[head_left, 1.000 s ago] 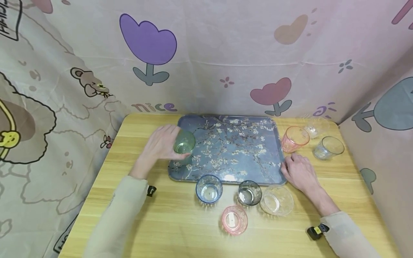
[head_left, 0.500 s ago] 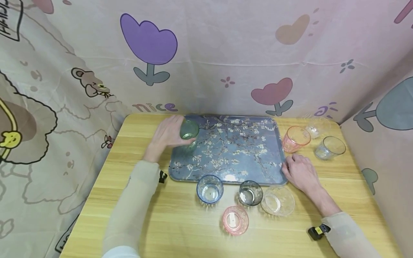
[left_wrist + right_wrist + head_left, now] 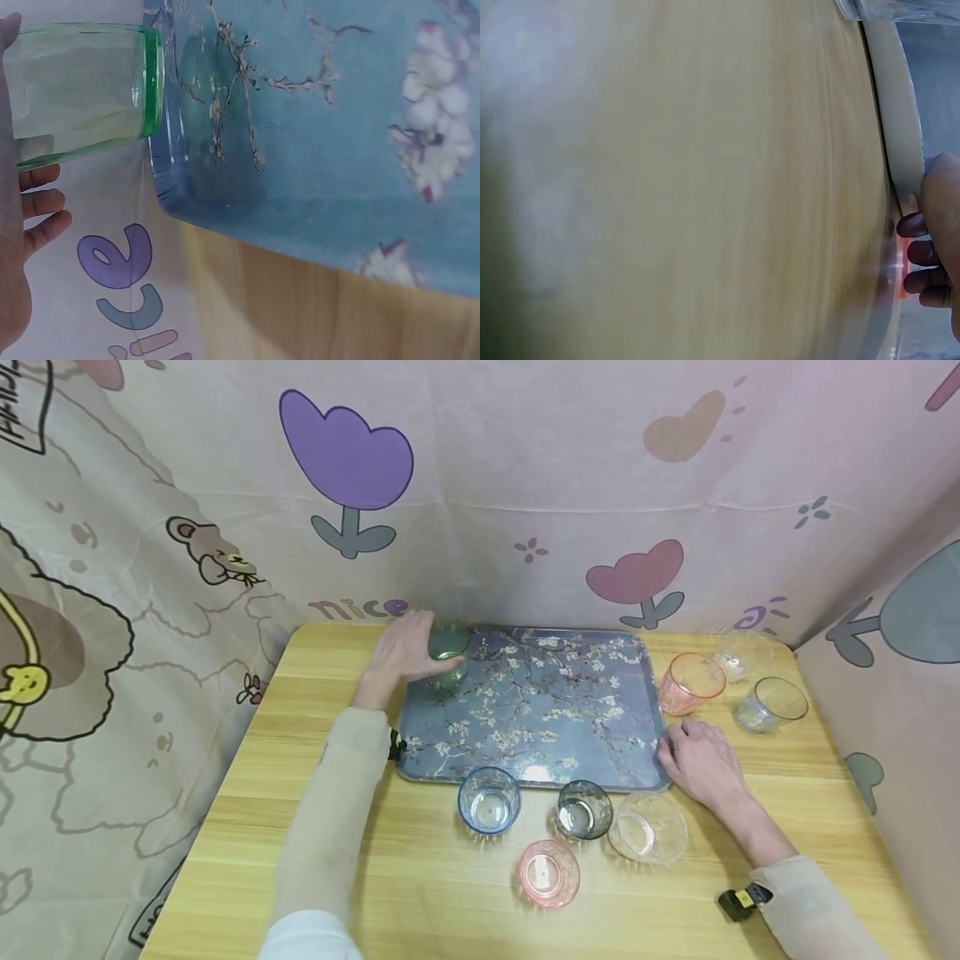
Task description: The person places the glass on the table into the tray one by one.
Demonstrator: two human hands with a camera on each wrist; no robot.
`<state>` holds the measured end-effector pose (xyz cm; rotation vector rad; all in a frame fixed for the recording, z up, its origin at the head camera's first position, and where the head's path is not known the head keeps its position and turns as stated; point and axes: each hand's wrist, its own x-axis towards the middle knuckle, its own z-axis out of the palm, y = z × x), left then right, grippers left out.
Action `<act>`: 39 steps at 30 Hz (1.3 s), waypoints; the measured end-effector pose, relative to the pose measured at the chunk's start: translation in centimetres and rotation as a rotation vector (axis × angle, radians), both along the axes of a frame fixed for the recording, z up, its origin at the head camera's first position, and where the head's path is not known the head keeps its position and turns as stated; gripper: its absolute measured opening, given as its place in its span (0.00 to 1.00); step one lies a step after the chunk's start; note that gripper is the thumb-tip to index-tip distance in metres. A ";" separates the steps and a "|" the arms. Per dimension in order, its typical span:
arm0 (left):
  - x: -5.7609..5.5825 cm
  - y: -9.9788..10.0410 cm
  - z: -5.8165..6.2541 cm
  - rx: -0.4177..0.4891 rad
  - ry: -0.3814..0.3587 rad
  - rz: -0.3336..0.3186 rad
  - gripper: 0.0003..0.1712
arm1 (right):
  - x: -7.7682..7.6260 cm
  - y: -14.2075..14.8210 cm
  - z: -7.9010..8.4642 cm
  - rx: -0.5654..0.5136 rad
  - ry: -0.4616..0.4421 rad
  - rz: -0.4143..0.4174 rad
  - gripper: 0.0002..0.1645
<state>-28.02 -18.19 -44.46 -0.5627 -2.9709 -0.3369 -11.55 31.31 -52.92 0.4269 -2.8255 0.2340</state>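
Note:
My left hand grips a green glass, thumb at one side and fingers at the other. It stands upright at the far left corner of a blue tray printed with blossom branches. In the left wrist view, the green glass has its thick base right at the tray's rim. My right hand rests on the table at the tray's near right corner, fingers curled, with the thumb against the rim. The right wrist view shows its curled fingertips holding the tray's edge.
Before the tray stand a blue glass, a grey glass, a clear glass and a pink glass. An orange-pink glass, another clear glass and a grey-rimmed glass stand right of it. A printed cloth hangs behind.
My left hand has carried the green glass away from me and slightly right, from the tray's left side to its far left corner. The right hand has stayed at the tray's edge.

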 end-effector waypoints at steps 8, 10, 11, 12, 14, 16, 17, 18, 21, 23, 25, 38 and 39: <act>-1.2 -0.1 -0.6 0.032 -0.043 0.051 0.54 | 0.0 0.0 0.1 0.001 0.001 -0.001 0.13; -1.4 0.1 -0.8 0.031 -0.049 0.057 0.54 | 0.1 0.0 0.2 0.004 -0.005 -0.003 0.13; -1.5 0.1 -0.8 0.028 -0.052 0.059 0.54 | 0.1 0.0 0.2 0.005 -0.008 -0.003 0.13; -1.6 0.2 -0.9 0.025 -0.056 0.060 0.55 | 0.1 0.0 0.2 0.006 -0.010 -0.004 0.13; -1.8 0.3 -1.1 0.015 -0.062 0.061 0.55 | 0.0 0.0 0.2 0.009 -0.013 -0.006 0.13; -1.9 0.4 -1.1 0.009 -0.068 0.062 0.55 | 0.0 0.0 0.1 0.018 -0.013 -0.003 0.13; -2.0 0.4 -1.2 0.005 -0.069 0.064 0.55 | 0.0 0.0 0.1 0.020 -0.014 -0.003 0.14; -2.1 0.5 -1.2 0.004 -0.068 0.066 0.55 | 0.0 0.0 0.0 0.021 -0.014 -0.001 0.14; -2.4 0.7 -1.2 0.001 -0.064 0.072 0.55 | 0.0 0.0 -0.1 0.020 -0.011 0.005 0.14; -2.5 0.8 -1.3 -0.002 -0.059 0.069 0.55 | 0.1 0.0 -0.1 0.011 -0.010 0.001 0.14; -2.7 1.0 -1.4 -0.005 -0.060 0.065 0.55 | 0.1 0.0 0.0 0.008 -0.007 -0.001 0.14; -3.3 1.6 -2.1 -0.028 -0.039 0.069 0.57 | 0.0 0.1 -0.1 0.010 0.006 0.000 0.14; -3.3 1.6 -2.1 -0.034 -0.036 0.067 0.57 | 0.0 0.1 -0.1 0.010 0.005 0.000 0.14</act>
